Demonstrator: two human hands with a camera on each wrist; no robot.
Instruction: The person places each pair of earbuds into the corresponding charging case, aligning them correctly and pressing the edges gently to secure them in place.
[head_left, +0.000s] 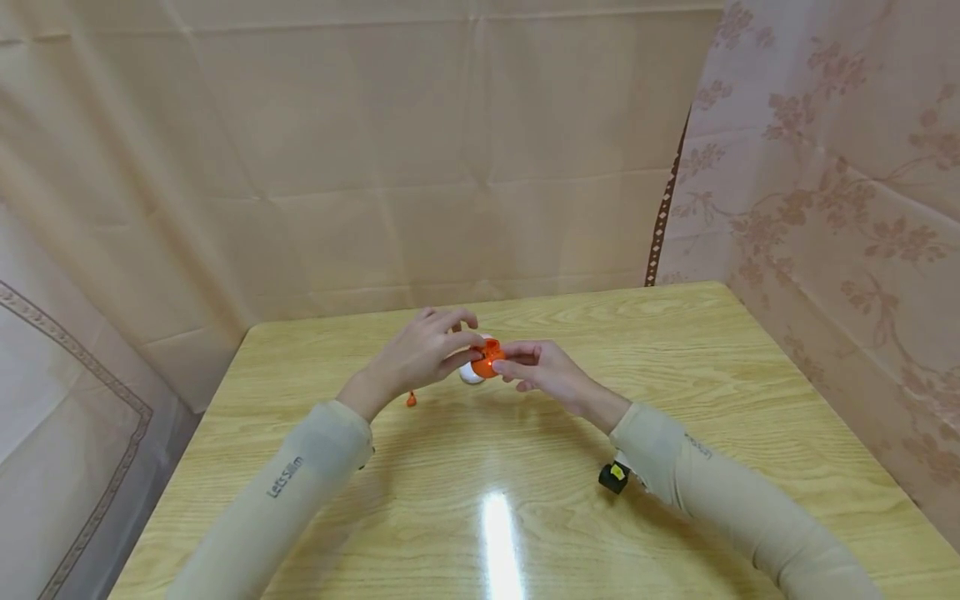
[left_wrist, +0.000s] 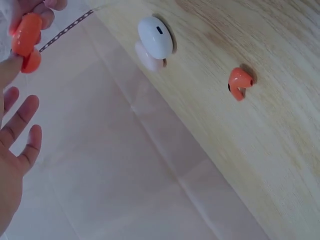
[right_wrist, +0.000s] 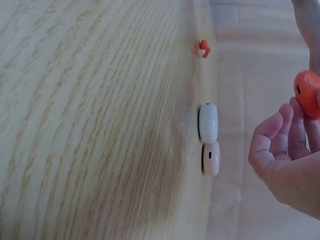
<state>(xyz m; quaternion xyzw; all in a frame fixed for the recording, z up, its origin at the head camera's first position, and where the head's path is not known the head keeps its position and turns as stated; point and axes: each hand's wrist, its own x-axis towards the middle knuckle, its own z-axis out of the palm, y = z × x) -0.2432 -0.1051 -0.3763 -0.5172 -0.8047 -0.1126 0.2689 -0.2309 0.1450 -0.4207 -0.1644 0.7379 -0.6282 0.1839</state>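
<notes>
An orange earbud case (head_left: pixel 490 363) is held up over the far part of the table, its lid raised. My right hand (head_left: pixel 555 377) grips it from the right between thumb and fingers. From the left, the thumb and index finger of my left hand (head_left: pixel 431 350) pinch at the case's edge, the other fingers spread loosely. Those fingertips hide part of the opening. In the left wrist view the case (left_wrist: pixel 26 37) shows two rounded orange parts. One loose orange earbud (left_wrist: pixel 241 77) lies on the table, left of the case in the head view.
Behind the held case, a white earbud case (left_wrist: pixel 156 37) and a pale pink one (left_wrist: pixel 148 56) lie side by side on the wooden table (head_left: pixel 300 367). A small black block (head_left: pixel 613 477) with a yellow mark sits by my right cuff. Curtains (head_left: pixel 375 167) hang beyond the table.
</notes>
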